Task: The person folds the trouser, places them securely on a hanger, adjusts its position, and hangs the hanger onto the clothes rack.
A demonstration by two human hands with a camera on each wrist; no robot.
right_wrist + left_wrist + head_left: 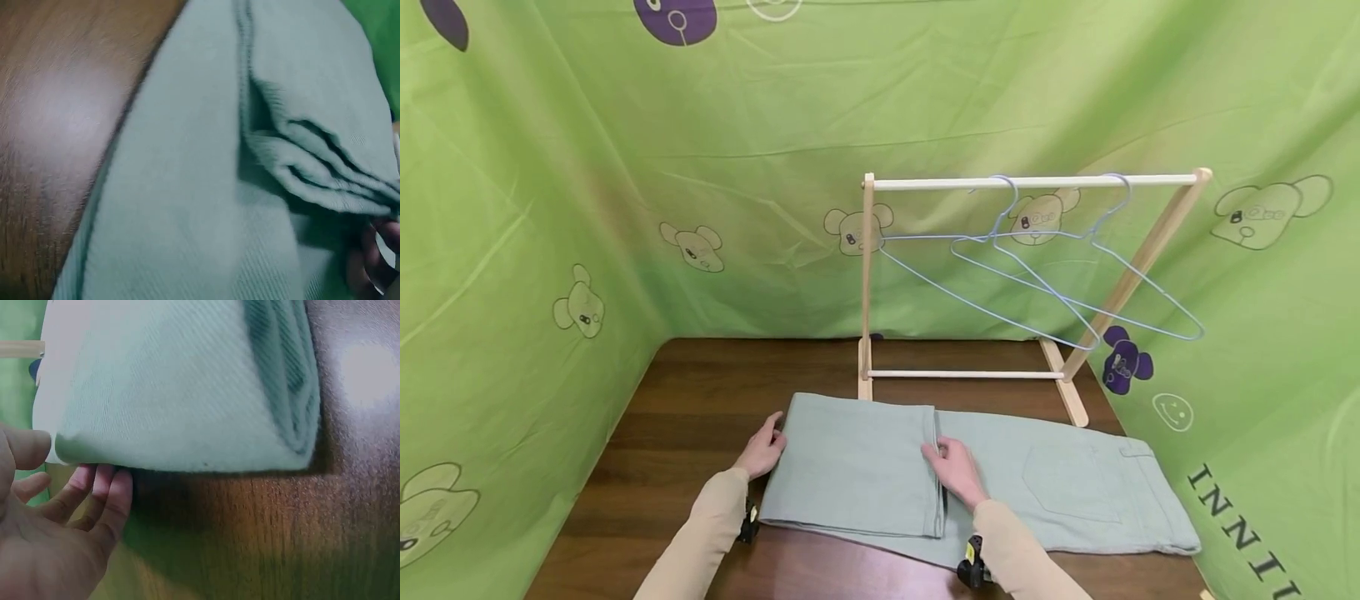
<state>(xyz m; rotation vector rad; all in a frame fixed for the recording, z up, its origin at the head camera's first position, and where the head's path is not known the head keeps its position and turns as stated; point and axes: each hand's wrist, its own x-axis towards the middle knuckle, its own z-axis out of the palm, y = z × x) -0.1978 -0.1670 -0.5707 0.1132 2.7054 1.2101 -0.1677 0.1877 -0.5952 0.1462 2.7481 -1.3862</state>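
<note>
Pale green jeans (pixel 1067 475) lie lengthwise on the table, waistband and back pocket toward the right. Their leg end is doubled over into a flat panel (pixel 857 467) on the left. My left hand (pixel 762 450) is at the left fold, its fingertips against the lower edge of the cloth (pixel 187 425) and the thumb beside it in the left wrist view. With thumb and fingers, my right hand (pixel 957 468) pinches the hem at the folded panel's right edge. The right wrist view shows the layered hem (pixel 312 169) bunched and slightly raised beside the fingers (pixel 375 256), which are partly cut off.
A wooden clothes rack (pixel 867 283) stands behind the jeans, one foot close to their back edge. Two blue hangers (pixel 992 315) hang from its white bar (pixel 925 184). Green printed fabric (pixel 760 250) encloses the dark wooden table (pixel 730 367) at the back and sides.
</note>
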